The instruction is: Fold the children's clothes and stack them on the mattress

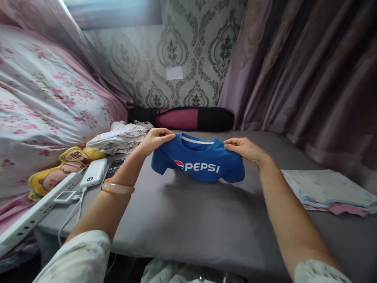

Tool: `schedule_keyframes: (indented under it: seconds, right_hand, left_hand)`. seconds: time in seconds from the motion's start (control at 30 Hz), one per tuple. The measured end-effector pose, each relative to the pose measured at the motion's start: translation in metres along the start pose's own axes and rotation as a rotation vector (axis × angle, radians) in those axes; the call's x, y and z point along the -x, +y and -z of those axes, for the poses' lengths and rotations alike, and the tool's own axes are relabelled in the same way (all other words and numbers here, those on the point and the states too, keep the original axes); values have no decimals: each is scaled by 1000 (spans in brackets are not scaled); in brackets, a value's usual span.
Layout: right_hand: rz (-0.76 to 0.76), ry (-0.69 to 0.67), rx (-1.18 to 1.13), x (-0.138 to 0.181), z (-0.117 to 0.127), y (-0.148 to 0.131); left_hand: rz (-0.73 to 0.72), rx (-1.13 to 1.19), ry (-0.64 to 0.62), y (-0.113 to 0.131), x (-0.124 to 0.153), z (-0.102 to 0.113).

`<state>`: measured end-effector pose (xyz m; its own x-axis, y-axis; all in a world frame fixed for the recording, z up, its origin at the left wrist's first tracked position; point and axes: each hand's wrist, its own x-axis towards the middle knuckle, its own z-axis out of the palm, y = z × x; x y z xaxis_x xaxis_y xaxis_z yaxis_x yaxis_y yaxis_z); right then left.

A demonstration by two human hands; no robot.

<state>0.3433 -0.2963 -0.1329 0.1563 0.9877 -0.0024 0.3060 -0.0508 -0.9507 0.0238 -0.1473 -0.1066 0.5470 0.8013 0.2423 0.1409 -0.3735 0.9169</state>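
A small blue T-shirt (200, 157) with PEPSI lettering hangs between my two hands, its front and white-taped neckline facing me. My left hand (157, 139) pinches the shoulder on the left side of the picture. On the other shoulder, the thumb and fingers of my right hand (243, 148) are closed on the cloth. The lower part of the shirt drops behind the lettering and is mostly hidden. Below it stretches a grey padded surface (188, 224), on which the shirt casts a shadow.
Folded cloths (330, 188) lie at the right, a pile of light clothes (122, 135) at the back left. A power strip (38, 212), white power bank (93, 173), phone (114, 167) and yellow plush pillow (59, 173) line the left edge. A black-and-pink bag (182, 119) rests against the wall.
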Motion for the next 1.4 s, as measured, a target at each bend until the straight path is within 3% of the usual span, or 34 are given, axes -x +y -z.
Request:
schedule_keyframes:
  seconds: [0.07, 0.13, 0.23, 0.37, 0.43, 0.57, 0.7, 0.8, 0.9, 1.0, 1.13, 1.3, 1.4]
  right_hand:
    - [4, -51, 39, 6, 5, -10]
    - [56, -18, 101, 12, 10, -22]
    - [253, 220, 195, 16, 15, -44]
    - [576, 652, 366, 17, 12, -77]
    - [700, 747, 492, 19, 9, -91]
    - [894, 836, 786, 24, 10, -114]
    - [884, 743, 1062, 28, 22, -129]
    - [862, 809, 1109, 27, 28, -137]
    - [838, 696, 1171, 23, 30, -143]
    - [833, 785, 1154, 16, 33, -145]
    - [813, 749, 1212, 4, 39, -140]
    - [800, 878, 1218, -7, 43, -131]
    - [792, 951, 1214, -6, 43, -130]
  left_hand:
    - [-51, -74, -17, 16, 1, 8]
    - [-106, -158, -61, 31, 2, 16]
    - [-233, -250, -32, 53, 0, 25]
    - [-524, -326, 366, 74, -3, 23]
    - [-642, -426, 530, 81, -3, 19]
    - [-790, -592, 686, 87, 2, 18]
    - [-838, -677, 675, 92, 4, 25]
    - [-863, -659, 656, 95, -3, 28]
    - [-852, -655, 580, 97, -17, 30]
    - [-830, -646, 557, 96, -33, 32]
    - [-868, -699, 519, 95, -53, 35]
    - [-913, -667, 707, 97, -64, 29]
    - [-892, -738, 729, 98, -59, 22]
